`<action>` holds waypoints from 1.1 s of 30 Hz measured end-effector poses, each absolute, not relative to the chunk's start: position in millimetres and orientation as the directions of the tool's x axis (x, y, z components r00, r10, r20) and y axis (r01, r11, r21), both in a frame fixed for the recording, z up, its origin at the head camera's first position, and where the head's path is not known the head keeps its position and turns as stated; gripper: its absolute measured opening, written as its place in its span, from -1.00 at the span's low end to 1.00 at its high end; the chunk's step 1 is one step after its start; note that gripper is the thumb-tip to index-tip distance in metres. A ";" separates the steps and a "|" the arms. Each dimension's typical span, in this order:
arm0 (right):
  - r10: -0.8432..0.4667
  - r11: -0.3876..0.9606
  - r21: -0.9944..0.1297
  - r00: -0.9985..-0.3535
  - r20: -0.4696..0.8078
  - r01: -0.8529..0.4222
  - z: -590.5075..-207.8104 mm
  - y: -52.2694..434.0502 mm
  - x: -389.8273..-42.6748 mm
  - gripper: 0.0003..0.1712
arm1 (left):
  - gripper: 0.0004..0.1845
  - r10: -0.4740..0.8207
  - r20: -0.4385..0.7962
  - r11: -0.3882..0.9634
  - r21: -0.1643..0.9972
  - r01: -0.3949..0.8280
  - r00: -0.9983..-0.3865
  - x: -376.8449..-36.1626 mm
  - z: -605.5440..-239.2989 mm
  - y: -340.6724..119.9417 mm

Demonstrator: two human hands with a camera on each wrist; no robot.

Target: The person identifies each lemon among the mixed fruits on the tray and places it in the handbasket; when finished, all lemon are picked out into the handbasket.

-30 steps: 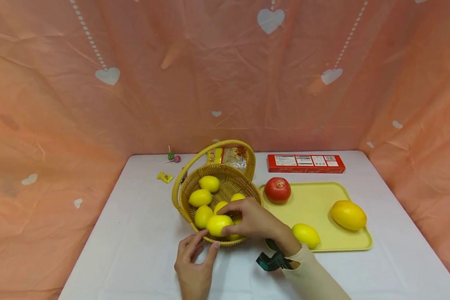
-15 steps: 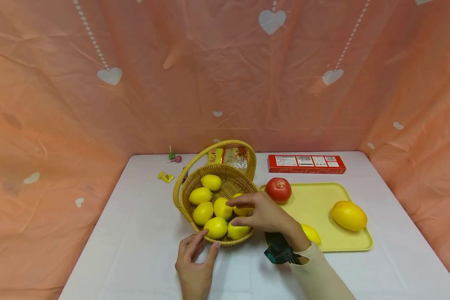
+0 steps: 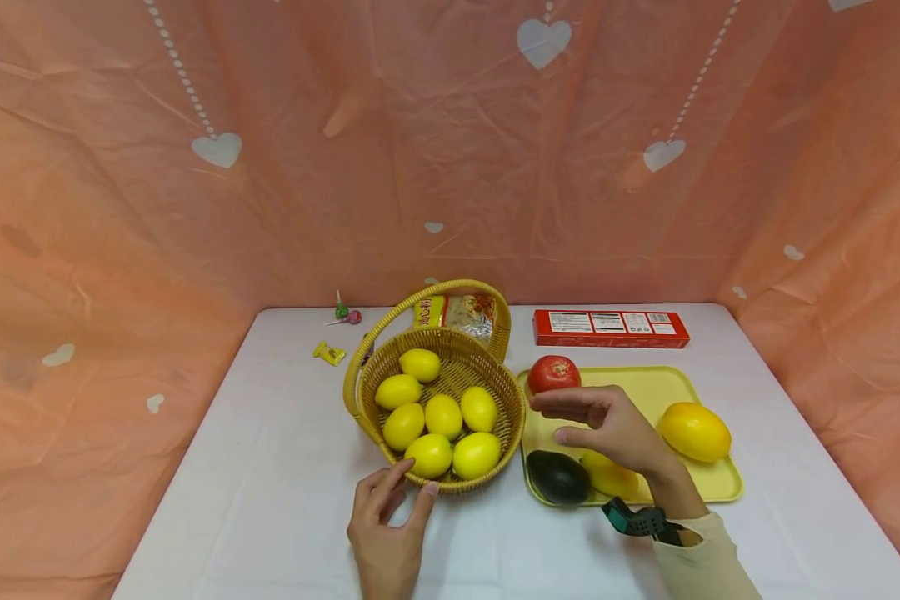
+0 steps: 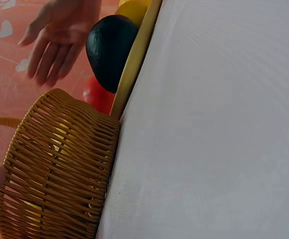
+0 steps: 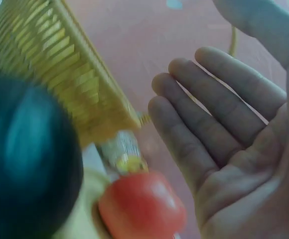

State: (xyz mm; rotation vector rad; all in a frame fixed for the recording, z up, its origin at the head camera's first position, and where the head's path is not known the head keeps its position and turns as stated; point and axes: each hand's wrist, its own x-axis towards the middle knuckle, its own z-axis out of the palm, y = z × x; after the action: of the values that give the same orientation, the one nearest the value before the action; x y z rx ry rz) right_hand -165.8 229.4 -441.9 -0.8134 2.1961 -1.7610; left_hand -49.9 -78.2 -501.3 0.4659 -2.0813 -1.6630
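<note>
A wicker basket (image 3: 521, 408) holds several lemons (image 3: 443, 417) and has a tall arched handle. At its front rim my left hand (image 3: 390, 525) grips the edge, index fingertip by the nearest lemon and thumb against the outside; in the left wrist view its fingertips show at the rim. My right hand (image 3: 618, 429) hovers over the yellow tray (image 3: 648, 383), fingers extended and nothing in them. Below it lie a dark avocado (image 3: 558, 477) and a yellow fruit (image 3: 607, 477), partly hidden by the hand. A red pomegranate (image 3: 554, 373) sits just beyond the fingers.
A larger yellow mango-like fruit (image 3: 695, 432) rests on the tray's right side. Behind the tray lies a red box (image 3: 611, 328). A food packet (image 3: 457, 315) is behind the basket; a yellow wrapped candy (image 3: 329, 353) and two lollipops (image 3: 354, 317) lie to the left.
The right hand has let go of a lemon in the basket, spread its fingers and moved right over the tray, uncovering the avocado. The left hand stays at the rim.
</note>
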 end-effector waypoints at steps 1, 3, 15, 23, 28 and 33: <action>-0.523 0.143 -0.951 -0.837 0.161 -0.272 -442.7 235.8 -162.3 -0.52 | -0.59 -0.512 0.124 0.222 0.975 0.009 -0.850 -49.8 -500.9 -78.3; -0.491 0.166 -0.954 -0.860 0.139 -0.249 -444.5 248.3 -155.0 -0.52 | -0.60 -0.511 0.122 0.219 0.976 0.008 -0.851 -49.6 -500.0 -78.1; -0.313 0.268 -0.946 -0.945 0.091 -0.180 -461.6 306.6 -107.9 -0.51 | -0.60 -0.507 0.122 0.214 0.977 0.013 -0.853 -50.3 -499.5 -78.0; -0.323 0.270 -0.958 -0.946 0.003 -0.096 -482.7 312.6 -96.9 -0.47 | -0.59 -0.507 0.132 0.226 0.974 0.016 -0.852 -50.4 -500.6 -78.9; -0.302 0.322 -0.946 -0.950 -0.076 -0.026 -487.1 308.6 -97.9 -0.41 | -0.59 -0.507 0.136 0.227 0.974 0.020 -0.851 -50.0 -499.4 -78.2; -0.244 0.366 -0.929 -0.958 -0.150 0.052 -484.7 305.2 -99.8 -0.35 | -0.59 -0.505 0.142 0.226 0.974 0.028 -0.851 -49.5 -498.5 -77.7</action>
State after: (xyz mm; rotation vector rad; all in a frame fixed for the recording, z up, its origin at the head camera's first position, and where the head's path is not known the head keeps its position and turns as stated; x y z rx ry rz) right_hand -99.8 305.2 -484.7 -0.1706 2.3668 -1.6250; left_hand -49.5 -77.7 -498.5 0.4389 -2.0746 -1.6620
